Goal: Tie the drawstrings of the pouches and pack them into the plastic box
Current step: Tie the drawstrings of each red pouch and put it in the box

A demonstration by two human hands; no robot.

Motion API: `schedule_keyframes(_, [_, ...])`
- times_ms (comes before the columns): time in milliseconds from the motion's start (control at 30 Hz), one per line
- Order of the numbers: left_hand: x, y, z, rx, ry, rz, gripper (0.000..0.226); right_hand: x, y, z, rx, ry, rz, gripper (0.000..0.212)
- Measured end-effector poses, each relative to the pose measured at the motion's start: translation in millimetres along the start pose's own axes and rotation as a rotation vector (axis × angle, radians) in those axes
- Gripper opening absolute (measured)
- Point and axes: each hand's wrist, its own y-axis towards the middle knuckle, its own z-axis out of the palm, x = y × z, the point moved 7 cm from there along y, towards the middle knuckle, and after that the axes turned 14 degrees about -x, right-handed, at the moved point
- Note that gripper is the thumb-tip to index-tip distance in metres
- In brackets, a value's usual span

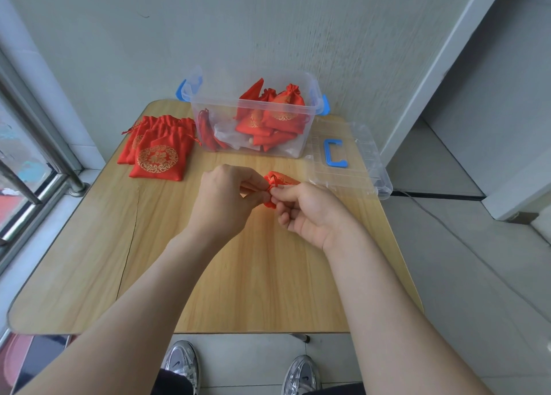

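Above the middle of the wooden table [208,275], both hands hold a small red pouch [280,178]. My left hand [226,199] pinches its drawstring from the left, and my right hand [310,212] pinches the cord from the right, fingertips nearly touching. Most of the pouch is hidden behind my fingers. A clear plastic box [301,153] with blue latches stands at the table's far edge, with several red pouches [272,117] inside. A stack of flat red pouches [159,153] with gold emblems lies at the far left.
The box's clear lid [354,159] with a blue handle lies at the table's right edge, partly overhanging it. A wall rises just behind the box. A window rail runs along the left. My shoes show below the near edge.
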Motion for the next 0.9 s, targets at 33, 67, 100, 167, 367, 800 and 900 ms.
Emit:
schedule_keyframes(33, [-1,0,1,0.01,0.013,0.023,0.011,1,0,-1,-0.015,-0.003,-0.005,0.015])
schedule_keyframes(67, [-2,0,1,0.009,0.039,0.054,0.009,1,0,-2,-0.023,-0.009,-0.005,0.014])
schedule_keyframes(100, [-3,0,1,-0.002,0.073,0.088,0.006,1,0,-3,-0.026,-0.016,-0.003,0.013])
schedule_keyframes(167, [-4,0,1,-0.017,0.131,0.141,0.002,1,-1,-3,-0.027,-0.026,-0.004,0.01])
schedule_keyframes(367, [-11,-7,7,0.053,0.213,0.226,0.01,7,-3,-5,-0.05,-0.07,-0.08,0.015])
schedule_keyframes(800, [12,0,-1,0.006,0.088,-0.225,0.031,9,-3,-3,-0.071,-0.114,-0.13,0.007])
schedule_keyframes(900, [8,-2,5,0.049,0.008,-0.219,0.038,9,-5,-1,-0.07,-0.107,-0.126,0.011])
